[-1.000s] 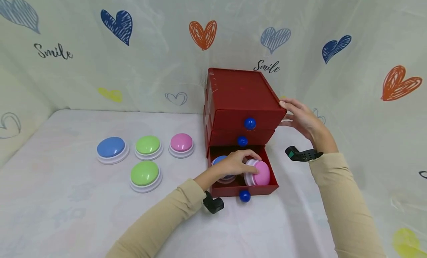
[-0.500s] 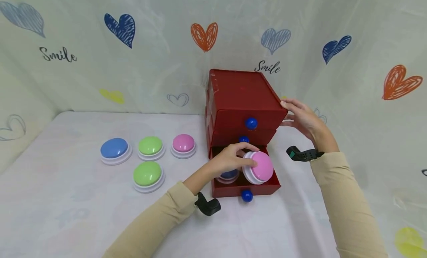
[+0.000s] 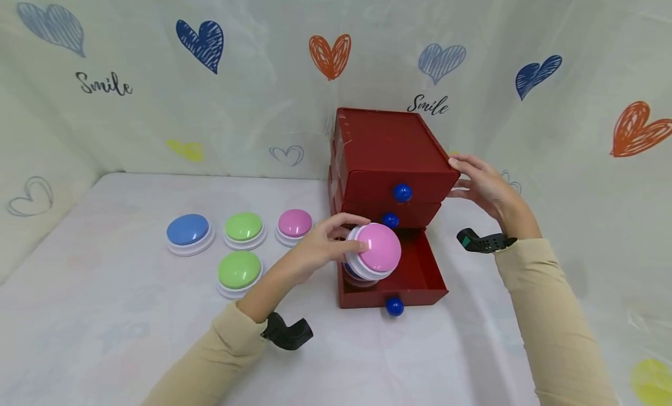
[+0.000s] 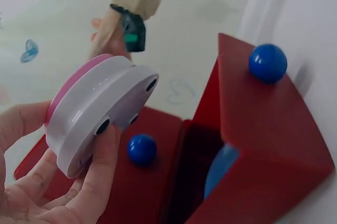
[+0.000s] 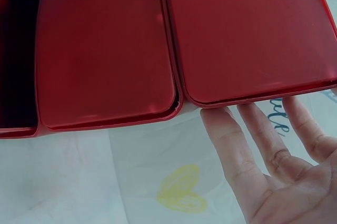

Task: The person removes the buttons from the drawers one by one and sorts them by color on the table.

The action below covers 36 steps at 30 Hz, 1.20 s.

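Gripping the pink button (image 3: 374, 250) by its white rim, the left hand (image 3: 315, 253) is wrapping curled fingers (image 4: 97, 174) round the base while the dome tilts outward, clear of the open bottom drawer (image 3: 420, 277). In the left wrist view the underside with its small rubber feet is facing the camera, so the hold is looking sideways rather than level. Keeping the thumb and fingers opposite each other on the rim seems the safest way to carry it, since the smooth dome is offering little to grip. Just beneath the fingers a blue button (image 3: 350, 273) is lying in the drawer; lifting the pink one straight away from it is probably avoiding a knock. Beyond the fingers to the outside, four more buttons (image 3: 239, 249) are sitting on the counter (image 3: 105, 312), well apart from the drawer. The right hand (image 3: 485, 187) is resting with straight, relaxed fingers (image 5: 231, 150) against the side of the red drawer chest (image 3: 391, 152), grasping nothing; steady pressure there is likely stopping the chest from sliding.
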Each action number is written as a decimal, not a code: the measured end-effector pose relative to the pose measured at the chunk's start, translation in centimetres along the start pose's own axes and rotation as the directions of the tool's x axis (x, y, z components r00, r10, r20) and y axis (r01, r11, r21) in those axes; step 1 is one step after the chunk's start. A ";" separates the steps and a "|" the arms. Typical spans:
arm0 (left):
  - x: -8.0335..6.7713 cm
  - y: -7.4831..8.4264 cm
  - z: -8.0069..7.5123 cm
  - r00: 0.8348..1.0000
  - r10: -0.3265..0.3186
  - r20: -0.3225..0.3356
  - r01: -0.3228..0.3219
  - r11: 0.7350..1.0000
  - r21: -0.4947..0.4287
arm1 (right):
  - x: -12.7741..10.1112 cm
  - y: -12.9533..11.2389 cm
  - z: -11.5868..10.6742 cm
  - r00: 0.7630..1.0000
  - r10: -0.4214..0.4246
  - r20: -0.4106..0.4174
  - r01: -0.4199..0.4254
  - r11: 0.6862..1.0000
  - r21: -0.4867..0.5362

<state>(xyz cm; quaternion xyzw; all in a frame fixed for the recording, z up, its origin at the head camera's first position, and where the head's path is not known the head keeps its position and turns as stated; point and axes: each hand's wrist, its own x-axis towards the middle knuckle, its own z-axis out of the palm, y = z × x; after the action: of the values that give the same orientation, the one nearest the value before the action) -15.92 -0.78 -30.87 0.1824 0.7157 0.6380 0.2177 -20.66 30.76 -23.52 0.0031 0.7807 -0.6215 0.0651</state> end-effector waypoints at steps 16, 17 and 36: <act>-4.4 -3.5 -4.9 0.977 -0.017 -0.214 0.001 0.997 -0.078 | -0.1 0.2 -0.4 1.000 0.006 -0.008 -0.006 1.000 0.006; -4.6 -3.8 -4.9 0.975 -0.030 -0.219 0.014 0.997 -0.075 | -0.1 0.2 -0.4 1.000 0.007 -0.008 -0.006 1.000 0.004; -5.2 -6.9 -4.3 0.961 -0.114 -0.250 0.116 0.993 -0.007 | 0.0 0.1 0.1 1.000 -0.003 -0.009 0.003 1.000 0.014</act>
<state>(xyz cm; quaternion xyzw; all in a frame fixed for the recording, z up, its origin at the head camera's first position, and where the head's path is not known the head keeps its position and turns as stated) -13.82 -8.02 -36.92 0.0593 0.7492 0.6395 0.1618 -20.66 30.67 -23.64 0.0049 0.7768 -0.6268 0.0606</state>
